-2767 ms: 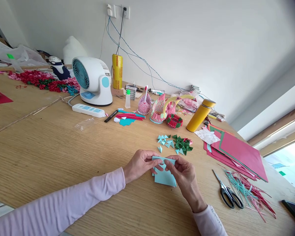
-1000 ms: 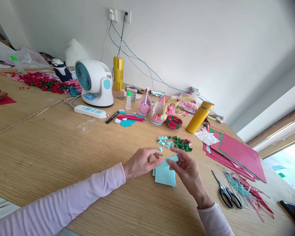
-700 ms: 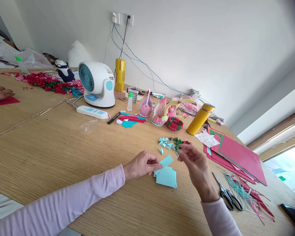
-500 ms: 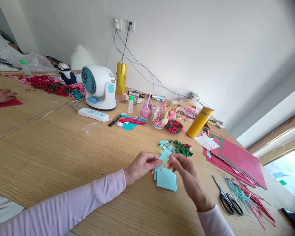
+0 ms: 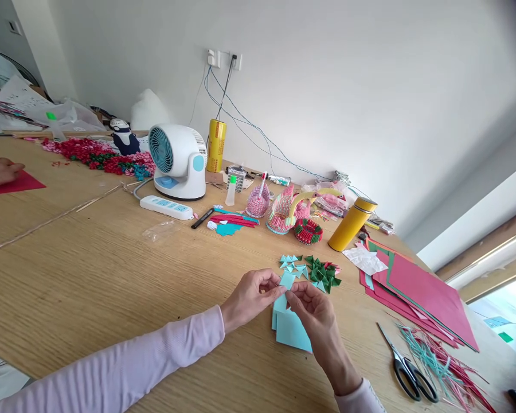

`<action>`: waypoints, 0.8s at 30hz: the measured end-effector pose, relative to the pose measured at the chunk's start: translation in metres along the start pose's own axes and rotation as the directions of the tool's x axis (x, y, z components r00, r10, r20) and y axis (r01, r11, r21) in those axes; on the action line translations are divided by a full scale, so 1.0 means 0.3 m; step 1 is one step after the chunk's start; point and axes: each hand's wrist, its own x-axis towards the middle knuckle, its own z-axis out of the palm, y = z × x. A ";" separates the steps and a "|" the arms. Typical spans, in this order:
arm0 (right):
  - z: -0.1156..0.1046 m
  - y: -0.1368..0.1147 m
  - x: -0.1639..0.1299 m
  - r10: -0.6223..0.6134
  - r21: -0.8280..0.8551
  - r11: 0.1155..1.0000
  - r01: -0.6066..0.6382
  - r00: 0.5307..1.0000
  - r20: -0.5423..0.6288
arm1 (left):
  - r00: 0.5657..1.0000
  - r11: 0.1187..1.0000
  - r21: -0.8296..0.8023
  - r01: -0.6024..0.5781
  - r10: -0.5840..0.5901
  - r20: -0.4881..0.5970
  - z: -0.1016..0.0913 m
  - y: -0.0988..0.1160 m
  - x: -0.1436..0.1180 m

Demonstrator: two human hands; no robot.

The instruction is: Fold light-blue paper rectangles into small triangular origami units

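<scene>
Both hands pinched one blue paper slip point(image 5: 286, 280) — our left hand point(image 5: 250, 294), right hand point(image 5: 312, 307) — above the blue paper stack point(image 5: 291, 332) on the tabletop point(image 5: 90, 269).

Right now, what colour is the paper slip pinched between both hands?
Light blue paper slip, clearest in the head view.
</scene>
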 end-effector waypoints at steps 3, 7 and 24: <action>0.006 0.013 -0.006 0.005 0.070 0.998 -0.003 0.999 -0.031 | 0.996 0.992 -0.113 0.059 -0.051 0.074 0.000 -0.009 -0.010; 0.003 0.029 -0.016 0.024 0.135 0.991 -0.020 0.999 -0.025 | 0.989 0.956 -0.265 0.127 -0.101 0.113 -0.002 -0.027 -0.017; -0.010 0.026 -0.030 -0.028 -0.054 0.998 0.027 1.000 -0.007 | 0.933 0.746 -0.561 0.359 -0.288 0.215 -0.005 -0.035 -0.031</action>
